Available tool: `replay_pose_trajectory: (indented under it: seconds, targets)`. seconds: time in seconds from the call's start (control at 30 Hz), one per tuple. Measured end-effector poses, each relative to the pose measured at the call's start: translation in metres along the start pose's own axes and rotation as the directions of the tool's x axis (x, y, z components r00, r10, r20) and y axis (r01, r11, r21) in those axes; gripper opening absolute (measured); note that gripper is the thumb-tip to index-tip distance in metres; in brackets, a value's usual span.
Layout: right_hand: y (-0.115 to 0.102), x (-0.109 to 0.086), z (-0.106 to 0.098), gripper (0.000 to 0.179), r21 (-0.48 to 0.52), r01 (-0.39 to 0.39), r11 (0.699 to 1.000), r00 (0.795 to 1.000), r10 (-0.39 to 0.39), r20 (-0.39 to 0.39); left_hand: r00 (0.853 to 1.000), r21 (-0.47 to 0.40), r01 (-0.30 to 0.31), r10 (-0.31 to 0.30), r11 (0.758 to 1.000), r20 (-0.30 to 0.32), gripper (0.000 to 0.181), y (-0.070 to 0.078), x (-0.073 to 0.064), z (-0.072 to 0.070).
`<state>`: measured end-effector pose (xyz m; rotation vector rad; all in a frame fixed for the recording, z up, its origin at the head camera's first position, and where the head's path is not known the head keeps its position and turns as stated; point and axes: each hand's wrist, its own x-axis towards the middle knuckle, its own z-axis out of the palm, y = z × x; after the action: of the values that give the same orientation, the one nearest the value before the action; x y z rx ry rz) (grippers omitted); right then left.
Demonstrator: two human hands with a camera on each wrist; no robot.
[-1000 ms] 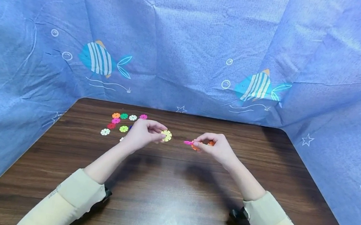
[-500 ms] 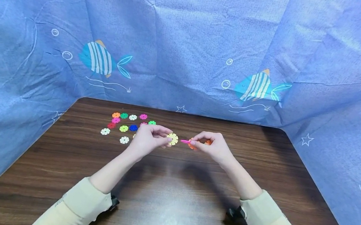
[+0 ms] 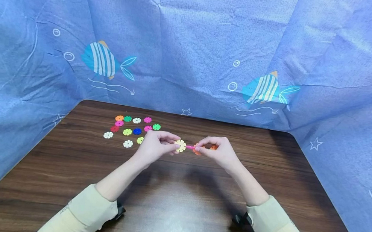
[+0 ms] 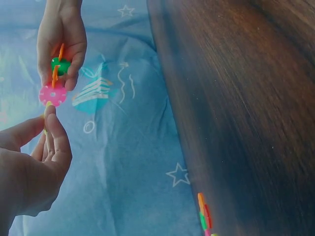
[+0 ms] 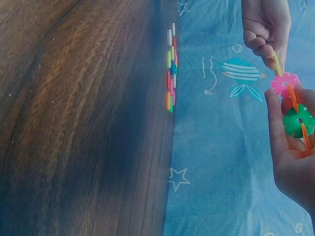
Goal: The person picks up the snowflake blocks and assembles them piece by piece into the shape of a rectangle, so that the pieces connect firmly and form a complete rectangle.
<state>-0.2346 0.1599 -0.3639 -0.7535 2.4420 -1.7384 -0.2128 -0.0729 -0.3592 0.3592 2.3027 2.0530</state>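
Note:
Between thumb and fingers, my left hand [image 3: 156, 147] pinches a pale yellow snowflake disc [image 3: 181, 146] with a notched rim. My right hand [image 3: 220, 153] holds a short chain of linked snowflake discs. A pink disc [image 5: 282, 84] forms the chain's left end, followed by an orange disc [image 5: 293, 98], a green disc [image 5: 298, 123] and a second orange disc [image 5: 306, 138]. The yellow disc's edge meets the pink disc's rim, set crosswise to it; how deep the notches engage cannot be told. Both hands are above the table, and fingers partly cover the chain.
Several loose snowflake discs lie flat at the table's back left, among them a blue disc [image 3: 137, 131], a red disc [image 3: 114, 128] and a white disc [image 3: 128, 144]. The dark wooden table [image 3: 176, 205] ends at a blue fish-print curtain [image 3: 192, 56].
My left hand has moved right with the yellow disc, closing the gap to the pink disc. My right hand has shifted slightly left. Loose discs behind the left hand have come into view.

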Motion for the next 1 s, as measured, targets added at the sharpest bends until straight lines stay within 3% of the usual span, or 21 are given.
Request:
replay_pose_trajectory:
  seconds: [0.3, 0.57, 0.7, 1.0]
  targets:
    - [-0.003, -0.001, 0.001, 0.008, -0.011, -0.018, 1.0, 1.0, 0.018, -0.002, 1.0, -0.008, 0.007, -0.007, 1.0, 0.012, 0.026, -0.002, 0.001, 0.0]
    - [-0.036, -0.009, 0.003, 0.006, -0.136, 0.076, 0.988, 0.997, -0.074, 0.021, 1.0, -0.002, -0.007, 0.007, 1.0, 0.027, 0.025, -0.003, -0.001, 0.002]
    - [-0.035, -0.011, 0.003, 0.008, -0.14, 0.088, 0.986, 0.996, -0.087, 0.017, 0.999, -0.002, -0.026, 0.026, 1.0, 0.023, 0.024, -0.002, -0.003, 0.002]
    - [-0.011, -0.012, 0.001, 0.015, -0.203, 0.068, 0.977, 0.996, -0.077, -0.036, 0.998, 0.01, -0.066, 0.066, 0.998, -0.002, 0.02, -0.005, -0.007, 0.005]
